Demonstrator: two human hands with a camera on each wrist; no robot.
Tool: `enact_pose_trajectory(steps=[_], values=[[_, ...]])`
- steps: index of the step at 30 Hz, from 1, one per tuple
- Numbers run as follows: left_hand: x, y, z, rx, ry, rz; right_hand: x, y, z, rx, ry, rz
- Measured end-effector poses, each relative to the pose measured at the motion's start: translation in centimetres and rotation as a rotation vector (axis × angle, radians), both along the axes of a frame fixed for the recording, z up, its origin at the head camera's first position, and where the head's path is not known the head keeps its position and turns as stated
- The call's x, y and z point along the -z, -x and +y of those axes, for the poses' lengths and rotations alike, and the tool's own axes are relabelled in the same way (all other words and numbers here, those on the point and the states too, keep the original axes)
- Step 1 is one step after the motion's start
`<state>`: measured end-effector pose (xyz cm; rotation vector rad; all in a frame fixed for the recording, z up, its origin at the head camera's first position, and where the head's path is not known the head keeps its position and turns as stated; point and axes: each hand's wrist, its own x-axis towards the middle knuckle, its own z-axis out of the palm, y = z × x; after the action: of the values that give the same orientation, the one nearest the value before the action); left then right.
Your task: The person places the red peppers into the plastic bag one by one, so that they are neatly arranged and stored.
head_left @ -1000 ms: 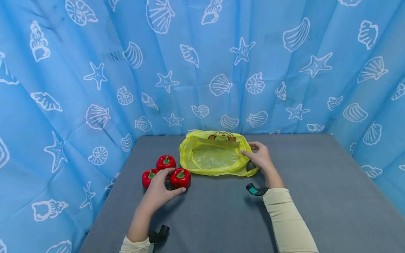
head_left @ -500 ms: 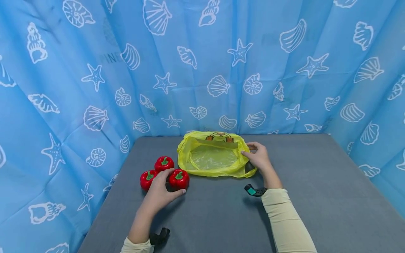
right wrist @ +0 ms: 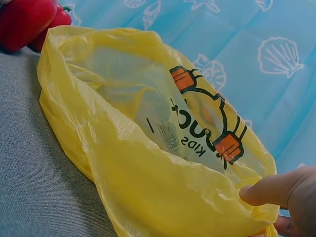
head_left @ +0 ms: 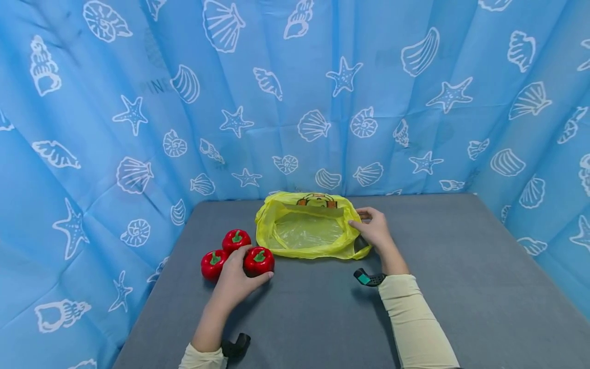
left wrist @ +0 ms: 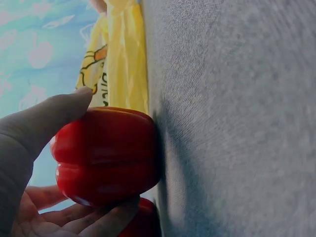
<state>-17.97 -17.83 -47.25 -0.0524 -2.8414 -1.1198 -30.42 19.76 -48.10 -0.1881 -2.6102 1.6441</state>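
Three red bell peppers with green stems sit close together on the grey table, left of a yellow plastic bag (head_left: 306, 251). My left hand (head_left: 235, 282) holds the nearest right bell pepper (head_left: 259, 261); in the left wrist view the thumb (left wrist: 69, 106) lies on one side and the fingers (left wrist: 106, 219) on the other. That pepper still rests on the table. The bag lies with its mouth wide apart, showing its inside. At its right end my right hand (head_left: 375, 228) pinches the rim, the thumb (right wrist: 264, 190) inside and the fingers mostly hidden behind the plastic.
Beside the held pepper are a back bell pepper (head_left: 236, 239) and a left bell pepper (head_left: 213, 265). A blue curtain (head_left: 295, 102) with white shell prints hangs around the table (head_left: 313, 318). Black camera mounts sit on both wrists.
The left thumb has come in slightly closer against the pepper. The right hand keeps its hold on the bag, and the head view has shifted a little.
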Motion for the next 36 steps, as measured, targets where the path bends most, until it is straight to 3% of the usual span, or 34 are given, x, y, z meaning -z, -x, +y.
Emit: enact_pose_trajectory(steps=[13,27,36], values=[[-0.2,0.2,0.6,0.028,-0.004,0.019,0.3,0.0,0.1,-0.003,0.015,0.004],[-1.5,1.3,3.3,0.116,-0.037,0.065,0.2,-0.3,0.1,-0.001,0.013,-0.003],[-2.3,2.4,5.1,0.158,-0.087,0.026,-0.1,-0.3,0.0,-0.009,0.018,0.015]])
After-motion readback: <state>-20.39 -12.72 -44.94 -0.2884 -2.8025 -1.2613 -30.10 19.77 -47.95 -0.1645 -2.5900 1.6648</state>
